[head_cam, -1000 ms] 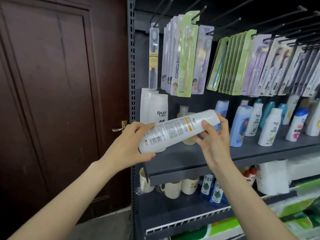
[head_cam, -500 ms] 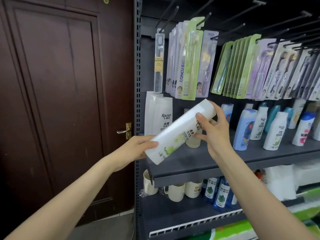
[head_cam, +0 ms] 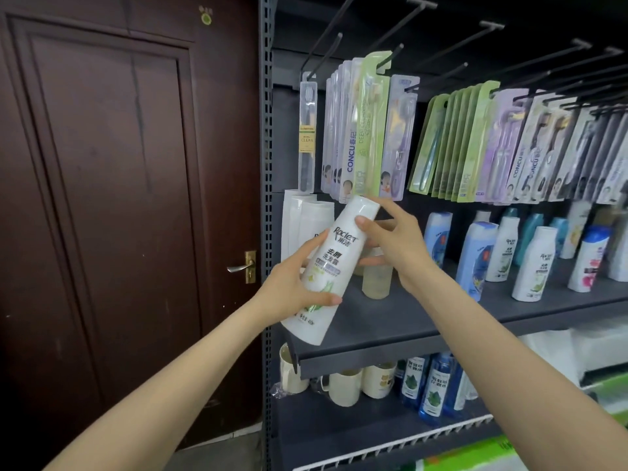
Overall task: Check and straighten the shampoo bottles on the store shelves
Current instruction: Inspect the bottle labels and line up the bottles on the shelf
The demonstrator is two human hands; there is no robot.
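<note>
Even indoor light, wide-angle edge bending

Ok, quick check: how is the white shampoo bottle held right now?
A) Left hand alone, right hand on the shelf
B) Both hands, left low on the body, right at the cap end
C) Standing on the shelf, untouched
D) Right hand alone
B: the left hand wraps the lower body of the tilted white shampoo bottle, and the right hand grips its cap end.

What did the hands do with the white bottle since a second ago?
The white bottle was tipped up from lying almost sideways to nearly upright, and turned so its front label faces the camera instead of the back print. The left hand still grips its lower part, the right hand its top. The other bottles on the shelf stayed put.
</note>
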